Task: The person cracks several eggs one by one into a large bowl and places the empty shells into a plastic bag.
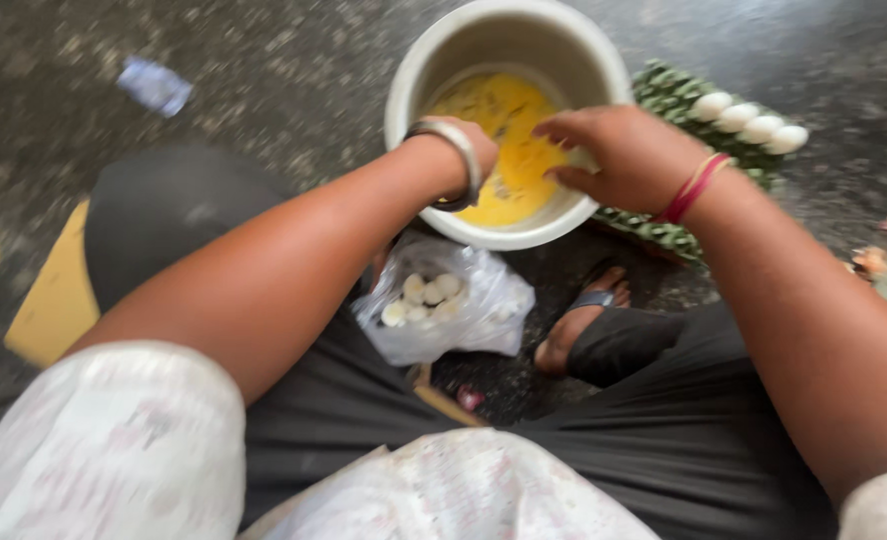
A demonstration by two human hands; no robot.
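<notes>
A pale round pot (434, 60) holds yellow beaten egg (504, 120) and stands on the dark ground in front of me. My left hand (469, 145), with a metal bangle on the wrist, is curled over the pot's near left side, and its fingers are hidden behind the wrist. My right hand (614, 155), wearing red bangles, hovers over the pot's right rim with fingers and thumb bent toward each other. Something pale shows between them, but blur hides whether it is an egg or the pot's wall.
A green egg tray (684, 100) with several white eggs (749, 120) lies behind the pot on the right. A clear plastic bag (464, 320) of eggshells sits between my knees. My sandalled foot (584, 320) is beside it. A bluish scrap (154, 85) lies far left.
</notes>
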